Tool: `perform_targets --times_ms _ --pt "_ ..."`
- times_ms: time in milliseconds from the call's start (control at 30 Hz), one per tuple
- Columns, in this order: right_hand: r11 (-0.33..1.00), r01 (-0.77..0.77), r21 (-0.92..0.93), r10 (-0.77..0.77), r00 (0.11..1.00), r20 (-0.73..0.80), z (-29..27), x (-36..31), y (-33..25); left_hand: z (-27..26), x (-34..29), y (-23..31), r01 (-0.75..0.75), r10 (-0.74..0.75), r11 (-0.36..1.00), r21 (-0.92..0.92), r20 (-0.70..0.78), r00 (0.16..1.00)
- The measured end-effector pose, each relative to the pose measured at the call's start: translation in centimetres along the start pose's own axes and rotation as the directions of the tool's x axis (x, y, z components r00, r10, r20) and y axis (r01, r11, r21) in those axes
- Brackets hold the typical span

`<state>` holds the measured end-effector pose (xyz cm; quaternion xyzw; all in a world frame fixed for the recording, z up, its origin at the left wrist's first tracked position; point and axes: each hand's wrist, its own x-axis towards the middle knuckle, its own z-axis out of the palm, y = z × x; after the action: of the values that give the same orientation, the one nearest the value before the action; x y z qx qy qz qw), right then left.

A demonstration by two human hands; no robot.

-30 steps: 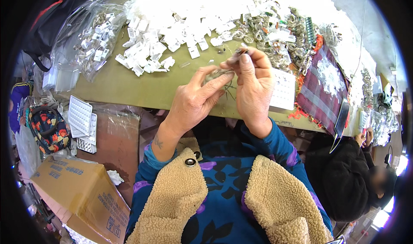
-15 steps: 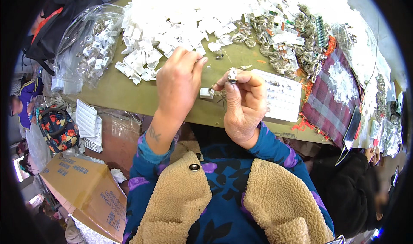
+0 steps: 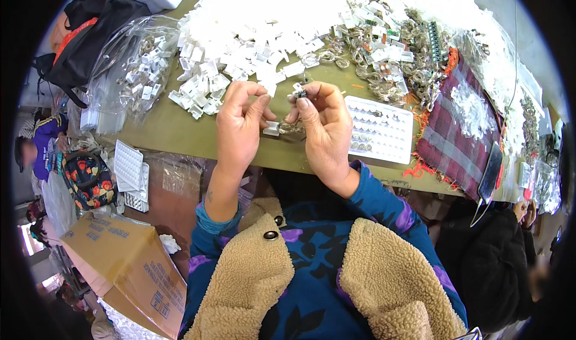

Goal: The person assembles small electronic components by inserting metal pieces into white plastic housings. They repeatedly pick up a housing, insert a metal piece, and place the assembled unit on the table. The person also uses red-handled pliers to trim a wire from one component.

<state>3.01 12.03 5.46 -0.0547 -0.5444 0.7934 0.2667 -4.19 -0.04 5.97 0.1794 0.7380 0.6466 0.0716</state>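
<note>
Near boxy plastic pieces [image 3: 207, 72], the right hand [image 3: 326, 127] pinches a small part [image 3: 299, 90].

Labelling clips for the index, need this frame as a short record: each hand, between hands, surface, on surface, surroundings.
left_hand: left hand, fingers drawn together; any grip unclear
right_hand: right hand pinches small black-and-white part
between_hands: white block, pale cord; attachment unclear
surface: olive tabletop
on_surface_beyond_hands: pile of white pieces
on_surface_right: white tray, plaid cloth bearing clear bits
on_surface_left: transparent bag with white pieces inside
lower_left: cardboard box
</note>
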Motion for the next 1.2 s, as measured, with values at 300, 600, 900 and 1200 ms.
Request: perform_targets --times_ms 300,600,900,1200 --pt "0.964 -0.265 -0.026 0.266 0.959 0.093 0.0 1.7 -1.3 -0.7 -1.8 -1.2 -0.573 0.584 0.582 0.576 0.193 0.788" --pt "0.963 -0.259 -0.072 0.266 0.954 0.136 -0.2 2.9 -0.8 -1.1 -1.8 -1.6 -0.523 0.535 0.798 0.298 0.049 0.844" --pt "0.954 -0.29 -0.071 0.299 0.928 0.225 0.4 3.0 -1.4 -2.6 -1.0 -1.8 0.284 -0.17 0.843 -0.457 0.275 0.946" --pt "0.973 -0.2 -0.119 0.22 0.955 0.197 0.3 2.5 -1.2 -3.1 -1.5 -0.9 -0.055 0.004 0.846 -0.53 -0.097 0.995"
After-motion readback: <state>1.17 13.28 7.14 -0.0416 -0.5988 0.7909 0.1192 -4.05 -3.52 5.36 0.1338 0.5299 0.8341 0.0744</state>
